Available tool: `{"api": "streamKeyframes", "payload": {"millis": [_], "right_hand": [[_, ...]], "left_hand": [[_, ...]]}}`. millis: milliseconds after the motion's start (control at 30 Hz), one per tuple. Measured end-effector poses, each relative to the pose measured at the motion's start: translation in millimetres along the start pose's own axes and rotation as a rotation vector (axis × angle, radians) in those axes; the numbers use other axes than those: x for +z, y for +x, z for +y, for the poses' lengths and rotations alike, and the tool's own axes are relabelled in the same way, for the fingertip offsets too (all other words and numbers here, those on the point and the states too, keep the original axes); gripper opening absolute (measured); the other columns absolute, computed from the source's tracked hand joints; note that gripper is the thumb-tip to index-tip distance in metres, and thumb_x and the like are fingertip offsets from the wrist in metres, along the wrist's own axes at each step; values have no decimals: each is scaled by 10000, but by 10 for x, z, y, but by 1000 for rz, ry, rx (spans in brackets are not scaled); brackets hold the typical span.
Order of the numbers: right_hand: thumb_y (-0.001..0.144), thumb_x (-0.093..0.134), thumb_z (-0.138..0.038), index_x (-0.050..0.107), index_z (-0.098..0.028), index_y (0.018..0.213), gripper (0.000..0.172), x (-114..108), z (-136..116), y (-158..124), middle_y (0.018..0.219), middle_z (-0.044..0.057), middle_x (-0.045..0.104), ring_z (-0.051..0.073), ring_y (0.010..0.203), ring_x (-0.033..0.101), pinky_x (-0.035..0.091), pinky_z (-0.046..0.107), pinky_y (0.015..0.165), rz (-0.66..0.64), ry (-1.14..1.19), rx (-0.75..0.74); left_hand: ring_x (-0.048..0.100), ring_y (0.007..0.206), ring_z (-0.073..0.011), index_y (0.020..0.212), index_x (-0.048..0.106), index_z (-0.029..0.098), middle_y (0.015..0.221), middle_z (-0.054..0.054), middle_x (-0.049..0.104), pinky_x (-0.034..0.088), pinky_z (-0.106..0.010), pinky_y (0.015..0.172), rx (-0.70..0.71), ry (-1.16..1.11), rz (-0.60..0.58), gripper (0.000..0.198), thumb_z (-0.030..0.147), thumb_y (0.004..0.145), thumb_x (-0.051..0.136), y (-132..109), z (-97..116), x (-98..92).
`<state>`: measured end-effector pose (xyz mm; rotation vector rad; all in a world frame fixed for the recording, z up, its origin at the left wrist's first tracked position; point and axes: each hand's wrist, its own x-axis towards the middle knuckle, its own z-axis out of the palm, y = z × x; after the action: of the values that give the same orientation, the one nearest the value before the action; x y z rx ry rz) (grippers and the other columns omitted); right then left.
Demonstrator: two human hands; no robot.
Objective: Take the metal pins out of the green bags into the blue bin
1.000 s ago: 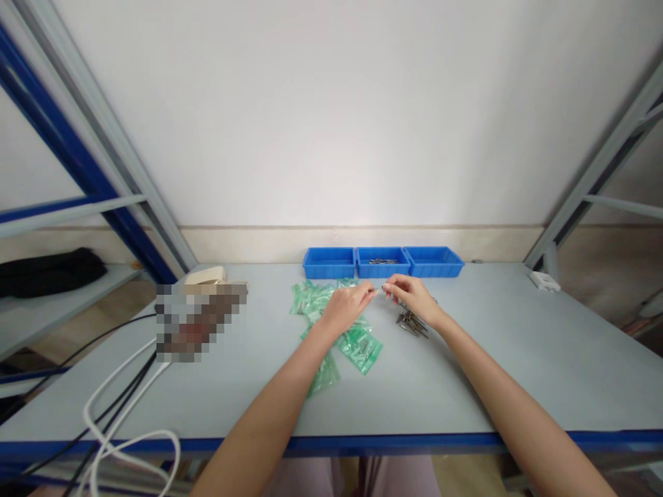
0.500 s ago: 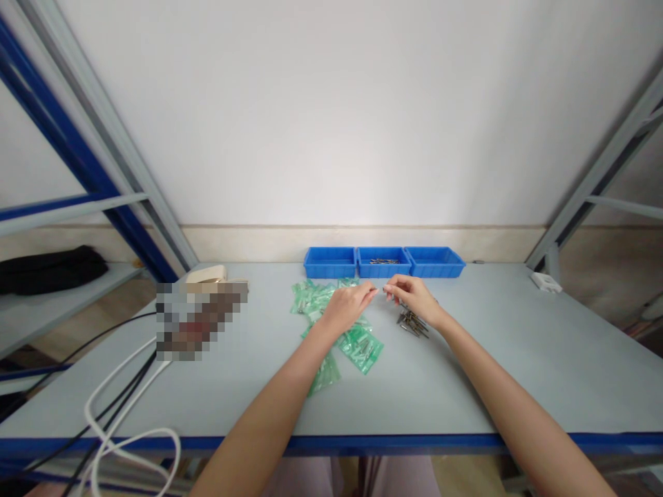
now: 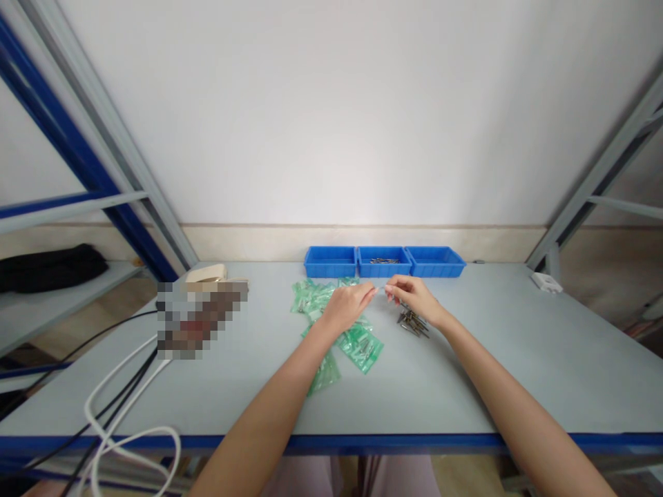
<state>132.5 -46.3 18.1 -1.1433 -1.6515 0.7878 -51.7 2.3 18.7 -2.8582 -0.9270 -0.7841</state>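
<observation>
My left hand (image 3: 348,306) and my right hand (image 3: 413,297) meet above the grey table (image 3: 466,373), fingertips pinched toward each other on a small thin metal piece (image 3: 381,290). Several green plastic bags (image 3: 361,346) lie under and beside my left hand. A small pile of dark metal pins (image 3: 413,323) lies just below my right hand. Behind the hands stand three blue bins (image 3: 383,262) in a row; the middle one holds a few metal pins.
A blurred-out patch (image 3: 199,319) sits on the table's left with a beige device (image 3: 207,275) behind it. White and black cables (image 3: 117,407) trail off the left front corner. A small white block (image 3: 543,281) lies far right. Shelf frames flank both sides.
Hardly anything differs: both hands stay pinched together at the same spot, with only a slight shift of the fingers.
</observation>
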Motion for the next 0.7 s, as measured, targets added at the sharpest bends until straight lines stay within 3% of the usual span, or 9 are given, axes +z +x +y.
{"api": "streamKeyframes", "payload": {"millis": [133, 333, 533, 600, 700], "right_hand": [[841, 491, -463, 561, -150, 628, 385, 17, -79, -22, 567, 1, 554, 107, 532, 483, 402, 229, 551, -37, -33, 28], [773, 593, -436, 555, -166, 825, 277, 20, -16, 1, 664, -10, 581, 104, 533, 492, 405, 224, 527, 0, 26, 19], [785, 573, -425, 557, -150, 670, 298, 30, 22, -2, 610, -2, 579, 93, 518, 479, 388, 212, 527, 15, -10, 24], [789, 557, -440, 555, -148, 623, 336, 38, 43, 40, 553, -3, 557, 91, 493, 470, 379, 209, 513, 63, 3, 56], [811, 519, -422, 526, -149, 560, 371, 3, 97, 215, 462, -15, 491, 80, 420, 432, 345, 201, 457, 286, 80, 257]], "left_hand": [[598, 642, -134, 891, 564, 190, 695, 4, 635, 326, -212, 545, -14, -11, -17, 280, 330, 938, 326, 9, 17, -18], [593, 643, -129, 847, 565, 183, 694, 0, 634, 320, -214, 548, 0, 11, -9, 295, 322, 940, 322, 2, 2, 0], [581, 643, -126, 766, 573, 169, 685, -10, 629, 331, -218, 567, -1, -3, -11, 357, 344, 939, 314, 1, -7, 0], [579, 641, -128, 723, 570, 164, 677, -14, 628, 338, -221, 579, -15, -18, -13, 385, 355, 938, 314, 1, -12, -17], [586, 650, -130, 680, 566, 161, 672, -17, 632, 347, -223, 595, -49, -45, -11, 425, 376, 937, 304, 4, -31, -35]]}}
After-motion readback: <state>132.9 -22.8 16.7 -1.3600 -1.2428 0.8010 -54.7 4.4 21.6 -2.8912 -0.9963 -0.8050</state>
